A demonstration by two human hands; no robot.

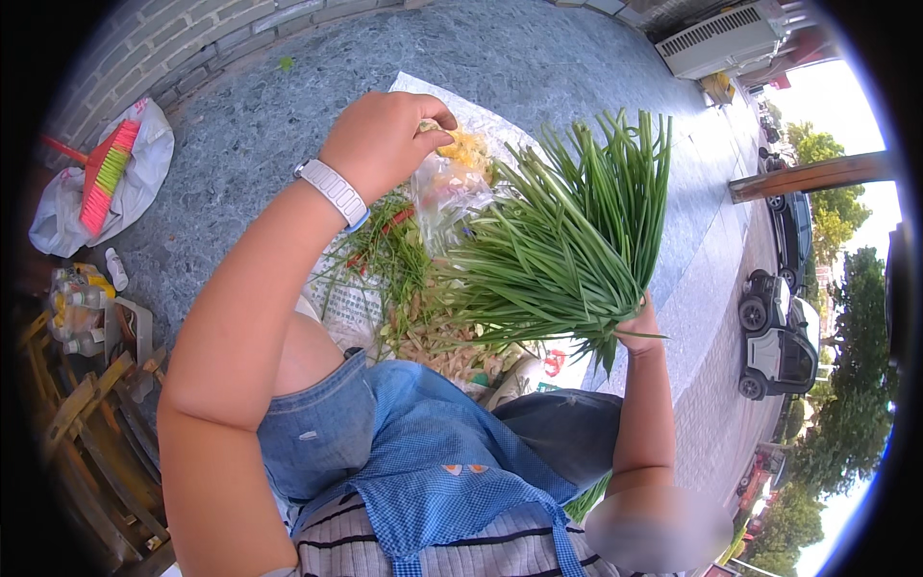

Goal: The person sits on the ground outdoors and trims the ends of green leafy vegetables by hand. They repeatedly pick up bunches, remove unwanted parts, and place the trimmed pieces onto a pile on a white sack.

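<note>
A thick bunch of garlic chives is held in my right hand, fingers wrapped round one end while the long green blades fan up and to the left. My left hand, with a pale watch on its wrist, is raised over a heap of yellow scraps in clear plastic. Its thumb and fingers curl together in a pinch; whatever lies between them is too small to name. Below the hands, loose green stalks and brownish trimmings cover printed paper sheets.
My knees, under a blue checked apron, border the pile. At left are a white bag with a red-and-yellow brush head, plastic bottles and a wooden slatted seat. Parked cars stand off to the right.
</note>
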